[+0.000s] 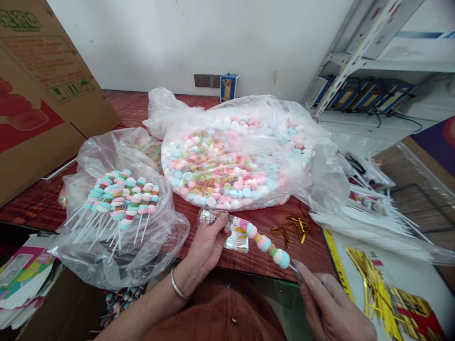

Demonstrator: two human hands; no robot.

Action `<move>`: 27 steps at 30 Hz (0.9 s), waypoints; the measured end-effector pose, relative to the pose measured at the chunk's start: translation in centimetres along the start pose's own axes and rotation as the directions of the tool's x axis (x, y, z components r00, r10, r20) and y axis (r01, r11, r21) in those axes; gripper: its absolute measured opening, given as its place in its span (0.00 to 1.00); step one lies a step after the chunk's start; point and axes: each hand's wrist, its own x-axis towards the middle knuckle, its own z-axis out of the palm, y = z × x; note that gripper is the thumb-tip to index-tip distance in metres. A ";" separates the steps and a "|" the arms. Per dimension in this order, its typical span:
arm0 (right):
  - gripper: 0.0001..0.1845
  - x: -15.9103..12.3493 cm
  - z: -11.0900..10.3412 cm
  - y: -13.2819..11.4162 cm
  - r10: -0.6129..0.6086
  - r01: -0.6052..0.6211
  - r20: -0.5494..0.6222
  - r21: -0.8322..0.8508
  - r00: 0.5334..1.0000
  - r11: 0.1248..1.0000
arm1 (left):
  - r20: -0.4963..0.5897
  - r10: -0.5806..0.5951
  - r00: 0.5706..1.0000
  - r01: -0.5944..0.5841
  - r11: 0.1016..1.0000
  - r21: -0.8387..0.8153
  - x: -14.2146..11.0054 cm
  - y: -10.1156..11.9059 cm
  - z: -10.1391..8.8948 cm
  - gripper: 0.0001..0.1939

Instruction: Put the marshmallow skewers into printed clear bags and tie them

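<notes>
A marshmallow skewer (267, 245), strung with pink, blue, white and orange pieces, slants across the table's front edge. The end of its white stick is pinched in the fingertips of my right hand (330, 300). My left hand (209, 240), with a silver bangle at its wrist, grips a small clear printed bag (236, 240) between thumb and fingers. The skewer's upper end meets the bag; whether it is inside, I cannot tell. On the left, several finished skewers (122, 194) lie on a clear plastic sheet (156, 251).
Big clear bags of loose marshmallows and candy rings (227, 166) fill the table's middle. Gold twist ties (298, 227) lie nearby, with more (373, 284) at right. White sticks (380, 227) lie in plastic there. A cardboard box (46, 94) stands left, a metal shelf (355, 61) right.
</notes>
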 end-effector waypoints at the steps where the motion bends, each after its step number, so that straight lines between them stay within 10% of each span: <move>1: 0.21 -0.1 -0.1 0.0 -0.003 0.003 0.003 -0.017 1.000 1.000 | -0.002 0.010 1.000 -0.009 1.000 0.027 -0.1 0.1 0.1 0.18; 8: 0.12 1.2 -0.4 -2.0 0.064 -0.047 -0.054 0.277 0.996 0.960 | 0.136 -0.029 0.990 0.023 0.999 0.046 -0.9 0.4 0.3 0.09; 12: 0.10 1.6 0.1 -3.7 0.232 -0.305 0.198 0.610 0.952 0.732 | 0.148 -0.159 0.976 0.177 0.977 -0.119 -1.1 0.9 0.9 0.08; 15: 0.16 1.2 1.2 -4.8 0.301 -0.590 0.510 0.735 0.806 0.336 | 0.170 -0.163 0.972 0.194 0.963 -0.185 -1.2 1.2 1.4 0.07; 18: 0.26 0.7 2.4 -5.9 0.250 -0.793 0.792 0.597 0.557 -0.122 | 0.159 -0.158 0.975 0.188 0.962 -0.196 -1.2 1.1 1.6 0.09; 20: 0.28 0.4 2.8 -6.6 0.204 -0.829 0.859 0.509 0.470 -0.231 | 0.126 -0.158 0.979 0.180 0.965 -0.191 -1.2 1.0 1.6 0.09; 22: 0.24 0.4 2.8 -7.0 0.270 -0.795 0.785 0.599 0.558 -0.098 | 0.099 -0.157 0.983 0.174 0.967 -0.184 -1.1 0.8 1.7 0.08; 27: 0.07 1.3 2.5 -7.5 0.315 -0.338 0.170 0.707 0.934 0.621 | 0.087 -0.167 0.982 0.179 0.972 -0.153 -1.2 0.6 1.9 0.08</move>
